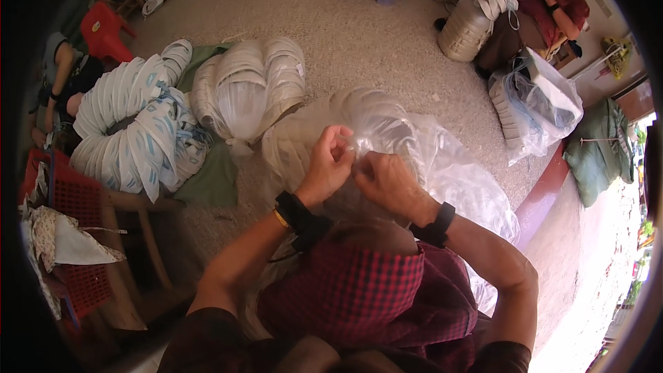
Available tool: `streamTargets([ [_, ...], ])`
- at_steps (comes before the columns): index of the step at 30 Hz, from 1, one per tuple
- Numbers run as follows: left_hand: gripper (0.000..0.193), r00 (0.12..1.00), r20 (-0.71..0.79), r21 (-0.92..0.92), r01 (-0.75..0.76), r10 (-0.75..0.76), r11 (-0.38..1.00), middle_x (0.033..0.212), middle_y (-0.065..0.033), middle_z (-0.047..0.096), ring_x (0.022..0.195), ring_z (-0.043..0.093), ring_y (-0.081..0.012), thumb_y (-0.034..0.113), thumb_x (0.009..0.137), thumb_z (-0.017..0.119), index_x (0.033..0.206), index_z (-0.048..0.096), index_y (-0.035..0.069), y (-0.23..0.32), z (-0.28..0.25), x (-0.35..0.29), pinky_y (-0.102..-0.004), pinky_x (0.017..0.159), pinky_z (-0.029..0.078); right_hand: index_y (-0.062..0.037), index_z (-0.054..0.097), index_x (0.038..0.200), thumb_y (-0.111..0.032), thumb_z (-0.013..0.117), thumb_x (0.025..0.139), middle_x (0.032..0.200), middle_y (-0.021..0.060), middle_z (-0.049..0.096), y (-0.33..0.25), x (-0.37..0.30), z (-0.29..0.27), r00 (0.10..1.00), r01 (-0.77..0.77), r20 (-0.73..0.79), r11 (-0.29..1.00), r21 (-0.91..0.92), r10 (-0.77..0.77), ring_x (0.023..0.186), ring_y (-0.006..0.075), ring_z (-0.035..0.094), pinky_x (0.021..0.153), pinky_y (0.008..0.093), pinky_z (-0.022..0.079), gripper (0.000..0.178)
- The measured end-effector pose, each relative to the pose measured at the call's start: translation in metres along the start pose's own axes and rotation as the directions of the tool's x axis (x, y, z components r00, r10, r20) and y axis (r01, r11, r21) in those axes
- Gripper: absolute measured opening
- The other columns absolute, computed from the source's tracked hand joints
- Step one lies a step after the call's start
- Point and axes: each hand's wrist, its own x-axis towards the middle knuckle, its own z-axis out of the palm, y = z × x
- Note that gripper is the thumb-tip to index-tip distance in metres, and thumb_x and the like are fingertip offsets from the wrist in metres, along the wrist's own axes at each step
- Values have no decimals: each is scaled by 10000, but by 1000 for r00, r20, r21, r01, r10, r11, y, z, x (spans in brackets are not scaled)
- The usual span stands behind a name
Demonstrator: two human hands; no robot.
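Note:
A clear plastic bag (466, 162) in front of me is wrapped around a bundle of stacked pale curved pieces (366, 101). Above my lap, its film is bunched up between my two hands. My left hand (327, 166) is closed, thumb and fingers pinching the gathered plastic. Close beside it, my right hand (392, 183) is also closed, its curled fingers on the same bunch. Both wrists wear dark bands. Loose film spreads from the bundle to the right and down past my right forearm. My fingertips partly hide the gathered part.
Left of the bag sit another wrapped bundle (252, 86) and a ring of white-and-blue stacked pieces (135, 124) on green cloth. A red basket (76, 200) and wooden stool (148, 245) stand nearer left. Right are a bagged bundle (535, 100), a green sack (599, 155) and a seated person (552, 0).

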Motion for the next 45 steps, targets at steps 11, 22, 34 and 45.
streamTargets([
  [11,251,990,139,157,10,-32,987,822,-13,591,709,571,-58,-87,845,578,1081,541,-9,23,-12,13,-223,637,495,13,715,811,-262,658,745,735,226,664,-6,10,15,890,-430,-39,865,258,454,707,384,672,685,447,538,289],
  [22,212,994,106,393,-50,9,918,756,-29,582,653,533,-45,-60,764,593,972,560,-36,24,2,15,-217,566,453,-3,694,748,-161,647,712,692,185,656,14,-2,17,907,-231,-295,941,249,301,663,355,660,633,412,529,168],
  [34,219,992,111,251,36,-65,967,742,-60,600,638,570,-99,-6,749,625,952,549,-32,70,-9,-9,-273,558,476,-10,618,891,-126,669,714,875,159,605,-18,-9,-6,963,-86,-236,975,205,134,783,333,615,693,395,507,218],
  [45,127,970,74,4,233,-232,973,711,39,519,538,408,-11,29,831,591,927,513,59,73,0,-17,-182,448,298,-72,589,1191,-90,552,796,1168,166,559,-3,-6,-5,976,166,-171,967,193,-134,1053,367,488,921,457,413,397],
])
